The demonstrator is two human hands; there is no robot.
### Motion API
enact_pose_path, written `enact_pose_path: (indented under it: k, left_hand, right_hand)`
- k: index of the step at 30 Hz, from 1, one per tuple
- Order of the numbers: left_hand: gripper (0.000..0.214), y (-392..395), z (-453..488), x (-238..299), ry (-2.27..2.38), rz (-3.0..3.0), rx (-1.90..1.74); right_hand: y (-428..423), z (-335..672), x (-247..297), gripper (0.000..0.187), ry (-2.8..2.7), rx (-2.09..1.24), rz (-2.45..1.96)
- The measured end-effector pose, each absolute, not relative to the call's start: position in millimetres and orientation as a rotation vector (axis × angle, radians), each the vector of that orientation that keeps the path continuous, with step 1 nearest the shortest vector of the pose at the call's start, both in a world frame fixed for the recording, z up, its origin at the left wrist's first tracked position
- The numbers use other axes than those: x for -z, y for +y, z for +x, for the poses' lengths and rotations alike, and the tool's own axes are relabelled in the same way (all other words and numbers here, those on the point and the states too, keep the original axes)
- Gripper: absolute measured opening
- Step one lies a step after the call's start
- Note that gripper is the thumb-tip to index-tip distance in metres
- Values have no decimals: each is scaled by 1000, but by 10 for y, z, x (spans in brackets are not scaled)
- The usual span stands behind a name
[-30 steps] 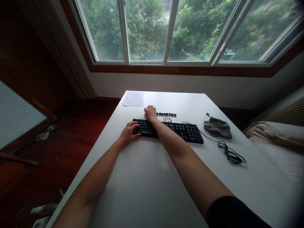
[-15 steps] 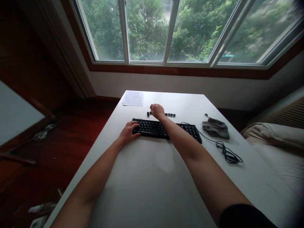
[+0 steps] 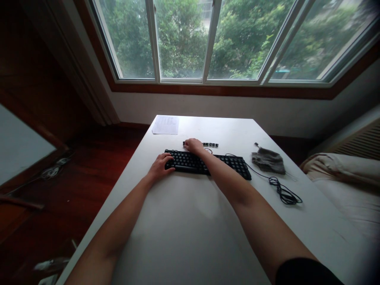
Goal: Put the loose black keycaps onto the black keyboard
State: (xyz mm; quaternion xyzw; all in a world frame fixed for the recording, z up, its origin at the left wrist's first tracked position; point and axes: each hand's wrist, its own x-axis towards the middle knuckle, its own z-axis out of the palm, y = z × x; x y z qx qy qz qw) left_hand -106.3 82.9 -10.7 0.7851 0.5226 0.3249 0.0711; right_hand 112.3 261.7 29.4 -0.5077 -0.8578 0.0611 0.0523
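Observation:
A black keyboard lies across the white table. My left hand grips its left end, fingers over the keys and thumb along the front edge. Just beyond the keyboard's back edge, my right hand is closed with bent fingertips at the left part of a row of loose black keycaps. Whatever those fingertips hold is hidden. Beside the right wrist a thin wire-like loop shows. My right forearm covers some of the keys.
Papers lie at the table's far left corner. On the right are a grey cloth pouch and a coiled black cable running to the keyboard. A window is behind, a beige cushioned seat to the right.
My right hand has come down and slightly toward me, from above the keycap row to beside the keyboard's back edge. The thin loop now shows. My left hand stays on the keyboard.

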Motion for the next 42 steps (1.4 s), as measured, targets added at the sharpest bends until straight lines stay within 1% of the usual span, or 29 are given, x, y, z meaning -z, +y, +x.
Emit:
enact_pose_path:
  k: [3,8,14,19,23,28,32,36,42]
  left_hand:
    - [48,833,-1063,110,1556,2364,-987]
    - [48,839,-1072,112,1561,2352,-977]
    - [50,840,-1077,123,1549,2366,-990]
    - [48,841,-1081,126,1563,2366,-979]
    - [48,838,-1082,115,1565,2362,-972]
    - [48,840,-1081,123,1559,2362,-983]
    - [49,845,-1079,132,1568,2346,-988]
    - [49,848,-1079,129,1567,2346,-979]
    - [49,850,-1077,123,1563,2363,-986]
  right_hand:
    - [2625,1119,-263,28,-2549,-225,-1554]
    - [2624,1094,-224,28,-2386,-136,-1700]
    - [2639,1047,-187,26,-2504,-293,-1525]
    - [2686,1024,-159,27,-2388,-291,-1596]
    - [2688,1028,-129,32,-2460,-323,-1510]
    - [2668,1039,-86,32,-2509,-350,-1434]
    - [2661,1033,-86,30,-2529,-307,-1414]
    - [2637,1045,-123,25,-2533,-347,-1371]
    - [2427,1135,-179,22,-2424,-442,-1117]
